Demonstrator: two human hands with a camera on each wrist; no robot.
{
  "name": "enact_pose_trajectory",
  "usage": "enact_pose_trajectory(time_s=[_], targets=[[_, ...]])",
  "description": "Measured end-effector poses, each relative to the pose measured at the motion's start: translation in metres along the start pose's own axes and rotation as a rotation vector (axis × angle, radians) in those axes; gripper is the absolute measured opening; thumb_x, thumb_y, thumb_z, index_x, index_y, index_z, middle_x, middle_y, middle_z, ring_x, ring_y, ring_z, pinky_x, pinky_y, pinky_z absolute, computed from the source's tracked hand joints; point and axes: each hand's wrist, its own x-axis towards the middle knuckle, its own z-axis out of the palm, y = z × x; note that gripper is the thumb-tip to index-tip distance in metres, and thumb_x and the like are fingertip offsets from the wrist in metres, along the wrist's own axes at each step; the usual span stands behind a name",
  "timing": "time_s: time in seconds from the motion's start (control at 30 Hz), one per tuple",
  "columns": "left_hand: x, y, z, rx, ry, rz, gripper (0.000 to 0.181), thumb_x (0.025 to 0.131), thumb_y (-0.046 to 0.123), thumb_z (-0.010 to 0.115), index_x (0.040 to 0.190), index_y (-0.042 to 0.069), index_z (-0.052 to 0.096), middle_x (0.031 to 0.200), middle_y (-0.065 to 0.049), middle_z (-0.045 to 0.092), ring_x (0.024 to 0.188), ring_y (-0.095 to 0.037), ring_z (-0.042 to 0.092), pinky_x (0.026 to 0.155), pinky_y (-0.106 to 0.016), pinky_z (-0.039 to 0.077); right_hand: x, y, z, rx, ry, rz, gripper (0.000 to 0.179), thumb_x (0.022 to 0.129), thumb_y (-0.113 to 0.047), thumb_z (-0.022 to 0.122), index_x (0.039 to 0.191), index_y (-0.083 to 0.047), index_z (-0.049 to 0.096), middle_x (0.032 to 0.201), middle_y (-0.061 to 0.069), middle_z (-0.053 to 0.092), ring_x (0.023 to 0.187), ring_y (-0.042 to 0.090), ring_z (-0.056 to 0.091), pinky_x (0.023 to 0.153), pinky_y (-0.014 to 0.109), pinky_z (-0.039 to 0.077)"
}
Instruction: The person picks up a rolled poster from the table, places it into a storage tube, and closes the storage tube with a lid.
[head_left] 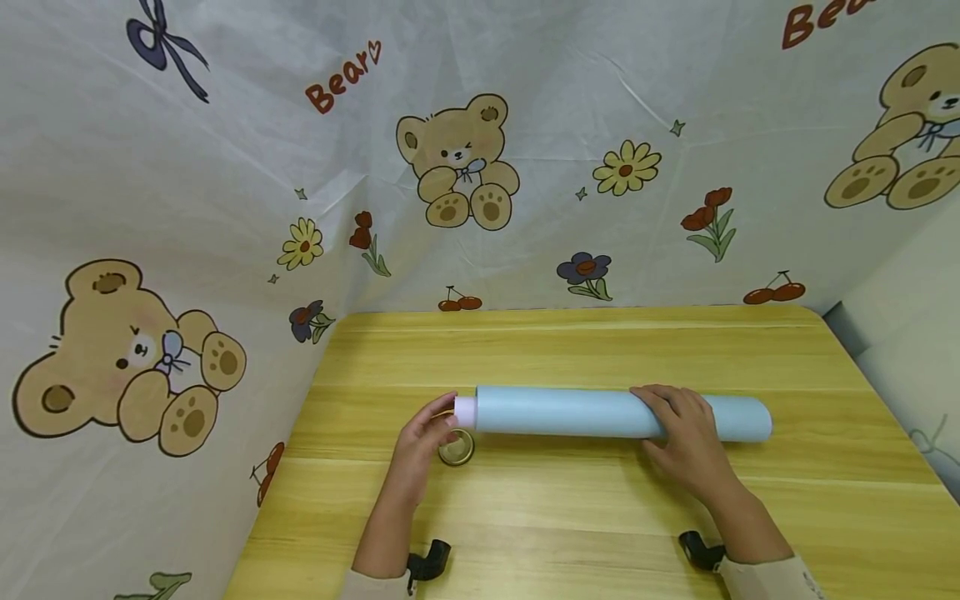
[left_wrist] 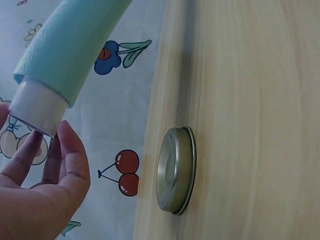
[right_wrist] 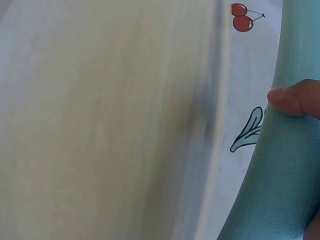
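A long light-blue roll (head_left: 570, 411) with a white core (head_left: 464, 411) lies across the wooden table (head_left: 600, 517). My left hand (head_left: 427, 433) is at the roll's left end, its straight fingers (left_wrist: 30, 150) touching the face of the white core (left_wrist: 37, 107). A round metal lid (head_left: 457, 448) lies flat on the table just below that hand, and the left wrist view shows the lid (left_wrist: 175, 170) from the side. My right hand (head_left: 678, 425) holds the roll right of its middle, fingers curled over the top. One fingertip (right_wrist: 295, 97) presses the blue roll (right_wrist: 285, 190).
A white cloth printed with bears and flowers (head_left: 465, 167) hangs behind and to the left of the table. Black wrist mounts (head_left: 429, 560) show at the near edge. The table's right edge (head_left: 885, 392) borders a pale wall.
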Motion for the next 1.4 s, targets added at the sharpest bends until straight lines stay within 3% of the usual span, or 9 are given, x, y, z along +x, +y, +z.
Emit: enact_pose_trajectory(time_s=[0.6, 0.83, 1.17, 1.4], targets=[[-0.001, -0.007, 0.008, 0.064, -0.063, -0.028, 0.042, 0.100, 0.025, 0.062, 0.141, 0.016, 0.059, 0.141, -0.011, 0.057, 0.115, -0.018, 0.060, 0.104, -0.053, 0.047, 0.000, -0.003, 0.000, 0.009, 0.003, -0.007, 0.098, 0.048, 0.007, 0.097, 0.136, -0.012, 0.060, 0.128, 0.015, 0.060, 0.118, 0.039, 0.052, 0.103, 0.064, 0.031], [0.000, -0.010, 0.010, 0.077, -0.091, -0.034, 0.038, 0.104, 0.020, 0.055, 0.142, 0.017, 0.059, 0.142, -0.008, 0.055, 0.120, -0.019, 0.057, 0.105, -0.053, 0.047, 0.000, -0.005, 0.000, 0.007, -0.001, -0.010, 0.098, 0.047, 0.007, 0.097, 0.136, -0.012, 0.060, 0.128, 0.015, 0.060, 0.118, 0.038, 0.052, 0.104, 0.064, 0.031], [0.001, -0.012, 0.016, 0.109, -0.094, -0.051, 0.045, 0.105, 0.026, 0.054, 0.145, 0.008, 0.054, 0.143, -0.013, 0.054, 0.112, -0.016, 0.061, 0.106, -0.054, 0.047, 0.000, -0.005, 0.001, 0.015, 0.000, -0.014, 0.097, 0.048, 0.007, 0.097, 0.136, -0.012, 0.060, 0.128, 0.015, 0.060, 0.118, 0.038, 0.052, 0.103, 0.064, 0.032], [0.001, -0.012, 0.019, 0.111, -0.121, -0.057, 0.046, 0.107, 0.029, 0.050, 0.146, 0.005, 0.052, 0.144, -0.014, 0.052, 0.113, -0.018, 0.057, 0.105, -0.053, 0.046, -0.001, -0.006, 0.002, 0.013, -0.010, -0.010, 0.095, 0.050, 0.004, 0.097, 0.136, -0.012, 0.060, 0.129, 0.013, 0.059, 0.120, 0.037, 0.051, 0.104, 0.063, 0.031]])
